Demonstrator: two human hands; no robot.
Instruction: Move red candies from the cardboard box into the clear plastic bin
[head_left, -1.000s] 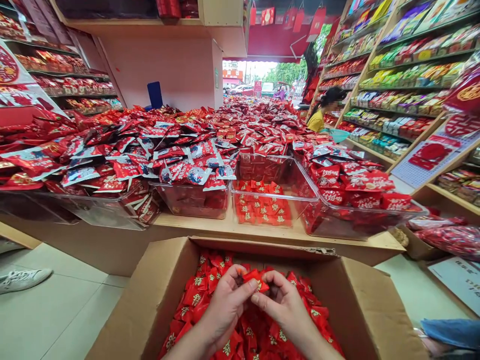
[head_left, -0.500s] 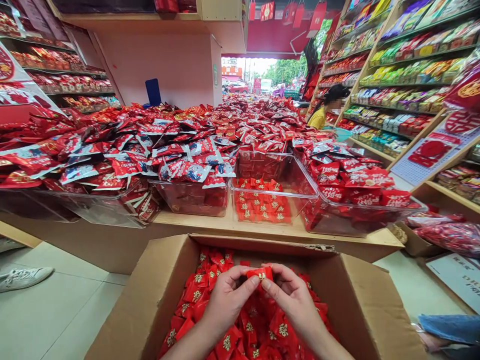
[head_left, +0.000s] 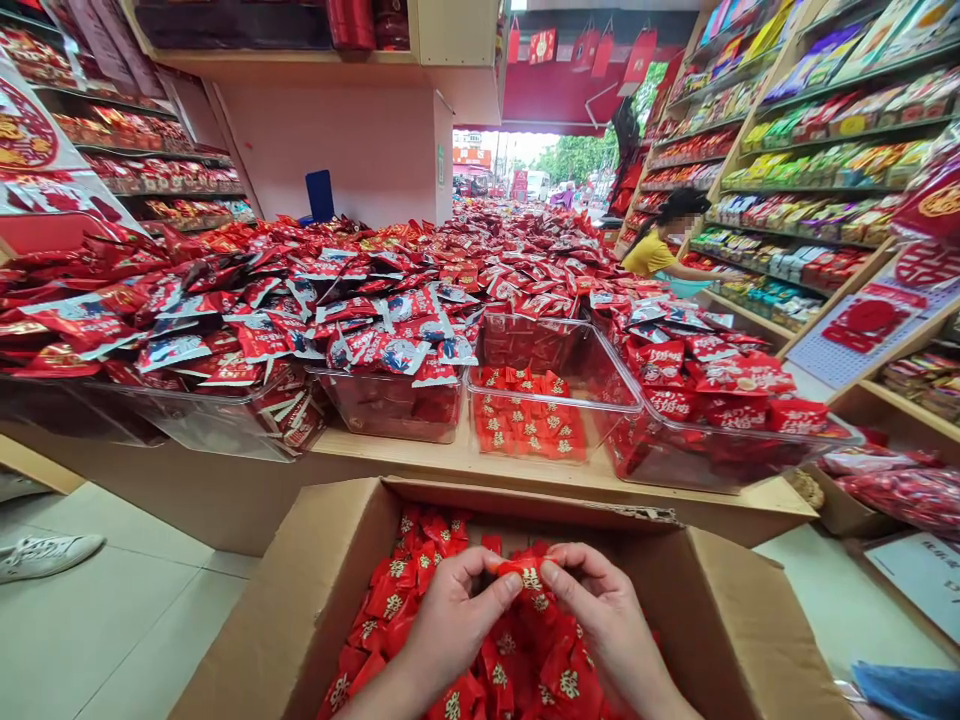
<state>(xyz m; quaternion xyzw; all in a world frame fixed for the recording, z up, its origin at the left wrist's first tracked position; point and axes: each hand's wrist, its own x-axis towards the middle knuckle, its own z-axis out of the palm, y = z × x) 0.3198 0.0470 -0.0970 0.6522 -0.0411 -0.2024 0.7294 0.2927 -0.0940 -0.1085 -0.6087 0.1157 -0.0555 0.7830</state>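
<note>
Between my two hands is a small red candy packet (head_left: 532, 576) with gold lettering. My left hand (head_left: 466, 603) pinches its left end between thumb and fingers, and my right hand (head_left: 600, 597) pinches the right end. Both are just above an open cardboard box (head_left: 259, 620) full of similar red packets (head_left: 495, 660). Beyond the box, on a wooden counter, a clear plastic bin (head_left: 555, 395) holds the same kind of packets laid in neat rows, with its upper part unfilled.
Neighbouring clear bins, one on the right (head_left: 720, 440), overflow with larger red snack bags (head_left: 390, 330). Stocked shelves (head_left: 832, 150) line the right side. A person in a yellow top (head_left: 649, 255) is by them. A white shoe (head_left: 49, 557) shows on the left floor.
My hands have drawn slightly apart, and the packet between them shows more of its gold lettering. The camera view has tilted a little upward. The person in yellow has an arm extended toward the shelves.
</note>
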